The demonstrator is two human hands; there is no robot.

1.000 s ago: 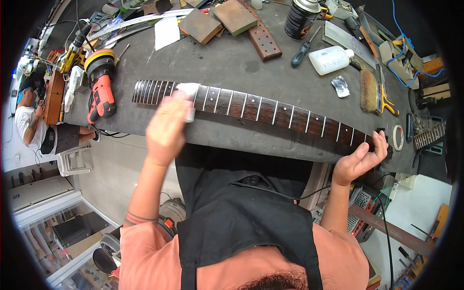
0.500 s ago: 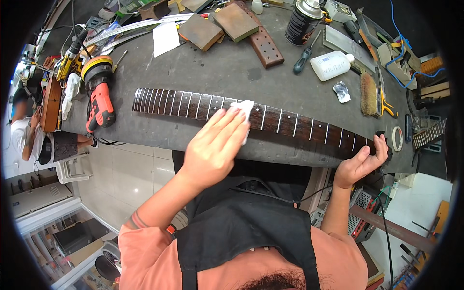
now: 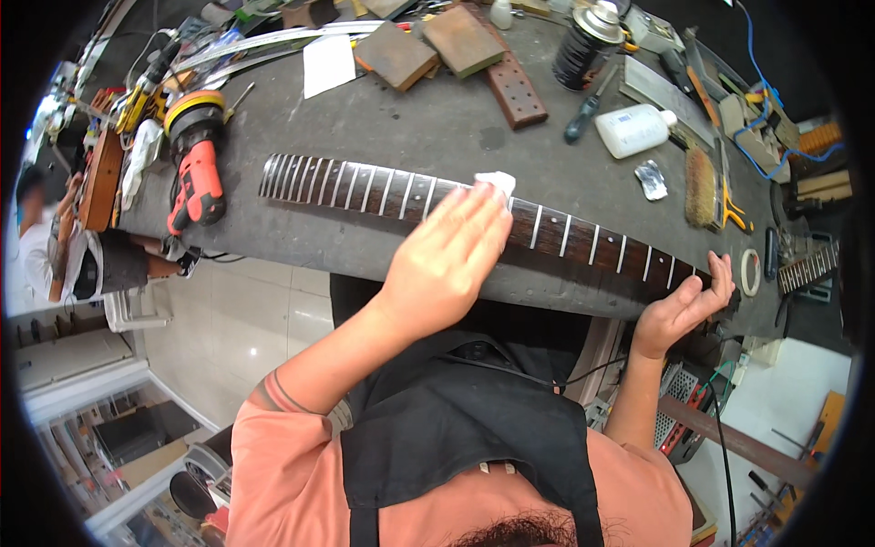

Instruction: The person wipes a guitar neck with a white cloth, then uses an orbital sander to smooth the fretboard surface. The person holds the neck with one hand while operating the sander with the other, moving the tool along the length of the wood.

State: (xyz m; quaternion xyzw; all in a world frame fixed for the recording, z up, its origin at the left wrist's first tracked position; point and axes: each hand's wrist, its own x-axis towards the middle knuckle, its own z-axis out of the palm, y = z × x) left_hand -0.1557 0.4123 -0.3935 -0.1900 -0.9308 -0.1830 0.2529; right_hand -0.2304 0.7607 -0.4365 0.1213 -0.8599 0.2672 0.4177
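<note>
A dark wooden guitar neck [image 3: 369, 190] with bright metal frets and small pale dots lies fretboard up along the bench's near edge, its wider end at the left. My left hand [image 3: 447, 260] presses a folded white cloth [image 3: 498, 185] onto the middle of the fretboard, fingers straight and close together, covering most of the cloth. At the narrow right end, my right hand [image 3: 682, 310] grips the neck with thumb and fingers around it; the tip there is partly hidden.
A red and black polisher [image 3: 197, 182] stands left on the grey bench [image 3: 273, 118]. Beyond the neck are wooden blocks [image 3: 397, 55], a spray can [image 3: 588, 46], a screwdriver [image 3: 583, 114], a white bottle [image 3: 633, 130] and a brush [image 3: 700, 187]. Another person [image 3: 64, 237] works far left.
My left hand has slid the cloth rightward along the fretboard. The right hand stays at the narrow end. The whole view has shifted slightly.
</note>
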